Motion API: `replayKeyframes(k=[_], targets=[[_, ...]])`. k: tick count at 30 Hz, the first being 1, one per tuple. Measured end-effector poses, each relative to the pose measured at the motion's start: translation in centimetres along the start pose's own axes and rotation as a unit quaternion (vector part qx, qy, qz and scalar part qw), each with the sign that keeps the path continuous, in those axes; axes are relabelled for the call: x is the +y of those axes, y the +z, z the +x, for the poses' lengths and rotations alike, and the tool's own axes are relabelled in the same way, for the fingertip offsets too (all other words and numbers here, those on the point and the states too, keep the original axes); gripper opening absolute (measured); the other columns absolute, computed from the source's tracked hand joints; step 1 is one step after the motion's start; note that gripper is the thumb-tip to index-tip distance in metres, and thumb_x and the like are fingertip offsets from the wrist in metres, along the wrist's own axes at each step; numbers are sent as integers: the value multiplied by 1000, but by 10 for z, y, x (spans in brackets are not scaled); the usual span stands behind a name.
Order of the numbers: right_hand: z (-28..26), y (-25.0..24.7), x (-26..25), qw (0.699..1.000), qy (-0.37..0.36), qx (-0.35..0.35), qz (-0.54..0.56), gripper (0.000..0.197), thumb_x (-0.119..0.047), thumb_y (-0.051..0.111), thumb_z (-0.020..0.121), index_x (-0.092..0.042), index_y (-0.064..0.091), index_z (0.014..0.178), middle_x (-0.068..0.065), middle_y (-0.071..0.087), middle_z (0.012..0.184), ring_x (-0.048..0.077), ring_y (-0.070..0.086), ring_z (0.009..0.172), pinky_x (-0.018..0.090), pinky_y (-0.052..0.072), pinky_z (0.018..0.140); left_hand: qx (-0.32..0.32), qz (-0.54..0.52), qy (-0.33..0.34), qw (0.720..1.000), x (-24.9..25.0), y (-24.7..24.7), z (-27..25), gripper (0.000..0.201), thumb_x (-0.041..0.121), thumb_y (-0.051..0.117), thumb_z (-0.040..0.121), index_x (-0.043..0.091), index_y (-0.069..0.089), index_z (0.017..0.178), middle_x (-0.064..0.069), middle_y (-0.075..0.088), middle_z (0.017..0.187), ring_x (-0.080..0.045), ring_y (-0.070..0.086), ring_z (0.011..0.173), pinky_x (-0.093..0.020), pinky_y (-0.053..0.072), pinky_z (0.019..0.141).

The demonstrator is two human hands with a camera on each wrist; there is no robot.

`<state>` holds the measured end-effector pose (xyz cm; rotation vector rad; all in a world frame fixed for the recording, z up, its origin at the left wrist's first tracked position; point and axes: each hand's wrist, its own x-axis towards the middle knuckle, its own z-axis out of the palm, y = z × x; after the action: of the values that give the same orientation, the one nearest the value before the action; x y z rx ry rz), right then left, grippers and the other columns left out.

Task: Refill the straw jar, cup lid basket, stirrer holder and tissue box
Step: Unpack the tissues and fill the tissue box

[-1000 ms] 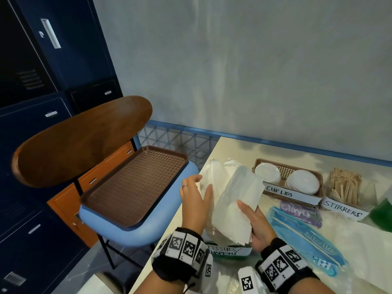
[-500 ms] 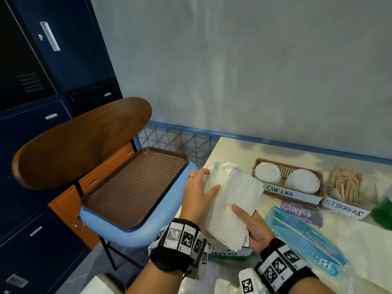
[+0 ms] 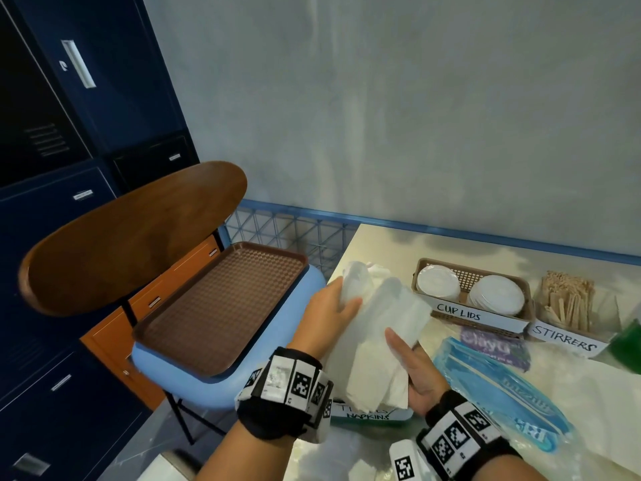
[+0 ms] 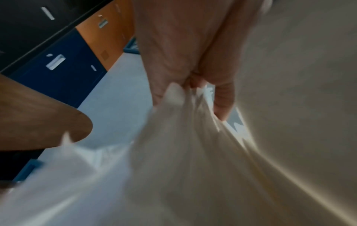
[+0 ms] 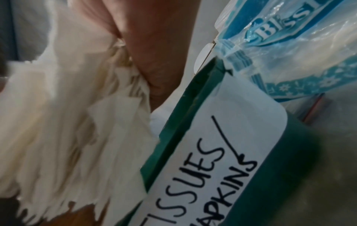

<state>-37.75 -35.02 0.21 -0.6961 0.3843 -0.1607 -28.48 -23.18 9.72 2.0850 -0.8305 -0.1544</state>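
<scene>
Tissue stack [image 3: 378, 341] held above the green tissue box [image 5: 222, 152] at the table's near edge — left hand [image 3: 327, 317] grips its top, right hand [image 3: 414, 369] clasps its lower side.

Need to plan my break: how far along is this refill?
Looks done: cup lid basket holds two lid stacks, stirrer holder is packed. In hand: left hand and right hand hold a tissue stack above the green tissue box. Left: seating the tissues; the straw jar isn't in view.
</scene>
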Motion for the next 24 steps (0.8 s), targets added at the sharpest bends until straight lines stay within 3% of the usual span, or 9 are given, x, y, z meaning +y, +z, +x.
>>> replayKeyframes(k=[2,5,6,9,12,14,17,22,24], targets=[[1,1,2,1000,6,15,-17,103,-32,97,27,-14,56,120,20,68,111,36,66,101,51,52,83,-3,31,0,1000,-1,6,-1,28,25,54,92,7,55,114,-5,58,107,-19,55,98,-32,46,86],[-1,1,2,1000,-2,30,-8,85,-29,88,52,-12,52,128,21,65,116,38,61,109,55,45,95,40,-15,0,999,-3,9,1,23,20,53,92,3,55,107,-8,58,101,-21,54,92,-33,45,80],[-1,0,1,999,-4,36,-8,85,-29,87,53,-12,52,128,21,65,116,38,61,109,54,45,95,55,-33,-2,998,-2,7,1,19,18,52,93,4,55,106,-7,57,98,-20,53,89,-31,43,78],[0,-4,1,998,-6,54,-14,107,-35,96,29,-13,55,125,20,66,115,36,64,104,50,51,86,94,-77,-8,992,0,2,4,15,16,49,94,16,53,108,-4,57,96,-17,52,88,-28,42,76],[1,-6,0,998,-3,64,-8,111,-35,96,24,-14,55,125,18,67,114,35,66,101,46,55,75,136,-121,-14,983,2,-6,3,6,18,48,95,19,49,100,-9,59,94,-18,54,82,-25,45,70],[0,-7,-2,998,4,68,-3,104,-33,95,33,-15,54,126,19,67,114,36,63,105,47,55,75,167,-136,-13,977,1,-14,4,5,17,49,95,14,50,98,-11,57,90,-17,50,76,-21,43,64],[-2,-5,-5,997,11,70,4,67,-23,74,66,-12,52,128,20,67,112,35,62,104,46,52,76,204,-135,-9,970,-1,-29,8,8,18,51,94,11,50,97,-8,55,86,-15,48,73,-21,42,62],[-3,-3,-3,997,19,71,-8,59,-19,66,71,-14,52,128,19,67,112,34,62,104,46,52,78,243,-134,-2,961,-1,-54,9,13,14,55,92,14,47,82,4,48,75,-7,43,64,-13,39,57],[-3,-3,-2,997,19,74,-12,55,-19,65,71,-16,53,124,18,66,113,34,61,104,46,51,77,261,-158,-11,952,-3,-65,8,11,14,57,90,17,48,84,3,53,82,-12,51,72,-22,47,67]])
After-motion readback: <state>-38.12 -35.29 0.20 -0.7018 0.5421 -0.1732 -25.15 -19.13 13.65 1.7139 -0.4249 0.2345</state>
